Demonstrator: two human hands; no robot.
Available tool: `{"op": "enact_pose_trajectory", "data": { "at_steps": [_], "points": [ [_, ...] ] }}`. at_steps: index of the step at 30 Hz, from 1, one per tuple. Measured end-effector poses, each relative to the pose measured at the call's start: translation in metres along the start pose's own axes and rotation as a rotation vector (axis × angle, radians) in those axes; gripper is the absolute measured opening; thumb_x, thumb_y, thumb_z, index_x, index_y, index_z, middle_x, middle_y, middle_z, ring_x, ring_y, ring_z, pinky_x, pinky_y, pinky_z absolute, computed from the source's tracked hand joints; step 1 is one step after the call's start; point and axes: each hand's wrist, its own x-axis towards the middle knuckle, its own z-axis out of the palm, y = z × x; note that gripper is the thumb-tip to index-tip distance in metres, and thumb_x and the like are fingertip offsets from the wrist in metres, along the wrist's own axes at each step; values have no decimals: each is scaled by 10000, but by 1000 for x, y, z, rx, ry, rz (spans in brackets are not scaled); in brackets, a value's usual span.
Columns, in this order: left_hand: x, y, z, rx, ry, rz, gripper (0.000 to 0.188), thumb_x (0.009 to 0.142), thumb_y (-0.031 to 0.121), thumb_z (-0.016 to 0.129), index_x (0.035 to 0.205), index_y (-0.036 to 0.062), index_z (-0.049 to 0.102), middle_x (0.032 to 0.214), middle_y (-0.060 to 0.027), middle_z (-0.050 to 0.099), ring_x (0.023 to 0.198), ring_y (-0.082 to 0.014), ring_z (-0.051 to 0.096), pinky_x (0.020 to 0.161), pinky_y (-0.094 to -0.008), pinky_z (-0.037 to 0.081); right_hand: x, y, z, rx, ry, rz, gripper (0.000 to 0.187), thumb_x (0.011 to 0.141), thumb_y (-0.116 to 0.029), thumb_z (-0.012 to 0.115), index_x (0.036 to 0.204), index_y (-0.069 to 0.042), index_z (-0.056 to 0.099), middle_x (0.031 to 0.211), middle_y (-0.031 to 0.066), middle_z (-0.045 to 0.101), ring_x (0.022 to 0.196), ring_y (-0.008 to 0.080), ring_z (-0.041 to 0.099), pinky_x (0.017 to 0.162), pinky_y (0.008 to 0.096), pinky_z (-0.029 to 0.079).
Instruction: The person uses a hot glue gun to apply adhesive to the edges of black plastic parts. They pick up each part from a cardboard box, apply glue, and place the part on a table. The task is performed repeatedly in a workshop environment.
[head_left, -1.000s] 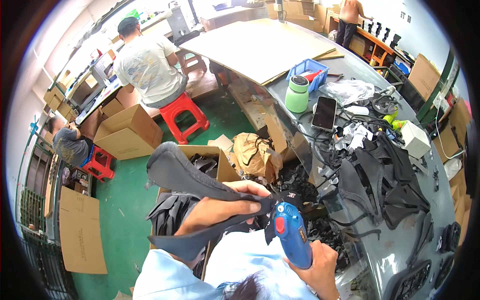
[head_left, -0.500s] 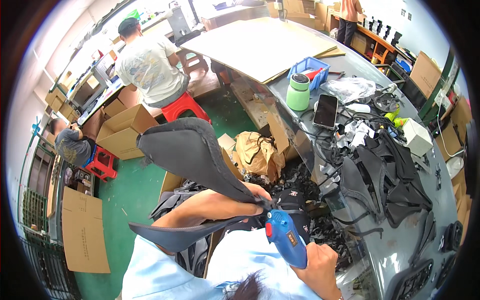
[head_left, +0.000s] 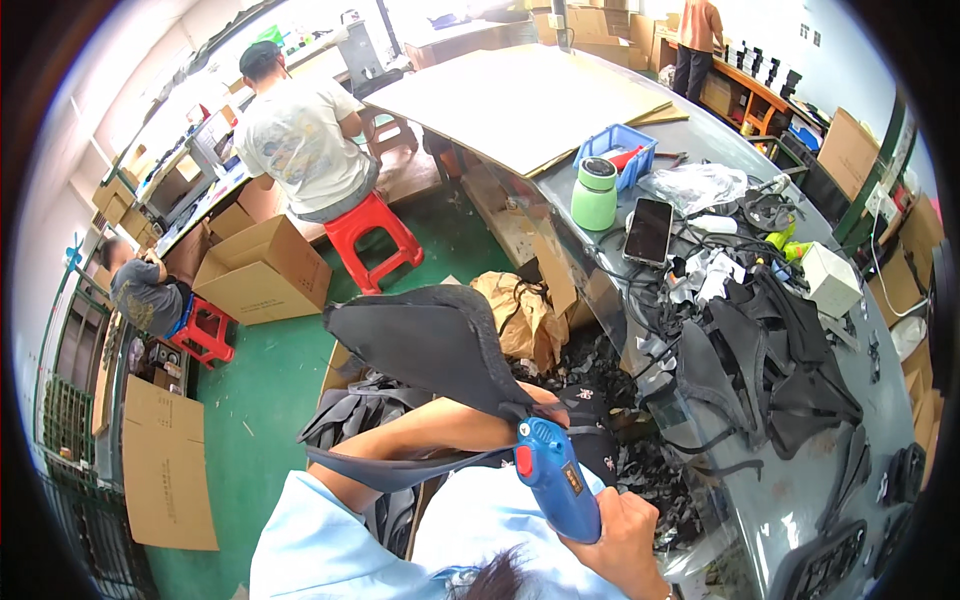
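Observation:
My right hand [head_left: 622,535] is wrapped round the grip of a blue handheld power tool [head_left: 556,480] with a red button. The tool's front end points up and away from me, against the narrow part of a black padded fabric piece [head_left: 415,345]. My left hand [head_left: 545,402] is closed on that piece close to the tool's head, its fingers partly hidden by the fabric. One broad padded flap rises above my left forearm, and a thinner flap stretches below it to the left. The cutting end, if any, is hidden behind the tool's body and the fabric.
On the grey table [head_left: 640,310] at right lie a pile of black fabric pieces [head_left: 765,360], a phone [head_left: 649,232], a green bottle [head_left: 595,195] and a blue basket [head_left: 634,172]. Black scraps [head_left: 650,490] fill the space below. Two people sit on red stools [head_left: 372,240]; another stands far back.
The black padded piece has swung right and down, its upper flap now lower. My left hand has shifted slightly right, and the blue tool has moved a little left.

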Motion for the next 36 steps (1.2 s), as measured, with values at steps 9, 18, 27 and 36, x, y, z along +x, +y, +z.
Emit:
{"op": "enact_pose_trajectory", "data": {
  "at_steps": [9, 18, 27, 36],
  "points": [
    [-14, 23, -17, -466, 669, 554, 372, 788, 128, 658, 1109, 27, 501, 1045, -112, 565, 1001, -182, 543, 870, -330, 443, -4, 13, 7, -66, 74, 98, 480, 597, -348, 819, 684, -43, 458, 529, 100, 485, 467, 285, 518, 452, 376, 401],
    [-5, 6, 18, -861, 946, 619, 232, 836, 37, 555, 1054, 35, 477, 1035, -91, 550, 973, -160, 549, 890, -323, 438, 2, 8, 5, -30, 88, 76, 482, 593, -330, 826, 675, -51, 442, 522, 91, 483, 459, 276, 519, 452, 364, 405],
    [0, 2, 34, -792, 959, 736, 247, 814, 5, 540, 1034, 28, 430, 1048, -127, 522, 989, -188, 537, 895, -345, 441, 8, -2, -1, 148, 55, 108, 449, 623, -319, 821, 700, -45, 474, 536, 72, 535, 460, 234, 559, 469, 337, 448],
    [4, 5, 47, -772, 954, 714, 244, 814, 65, 554, 1025, 41, 432, 1018, -128, 490, 966, -199, 509, 892, -353, 428, 14, -7, -3, 213, 58, 123, 463, 609, -303, 836, 679, -47, 456, 522, 71, 510, 456, 232, 550, 461, 335, 441]
  ]
}}
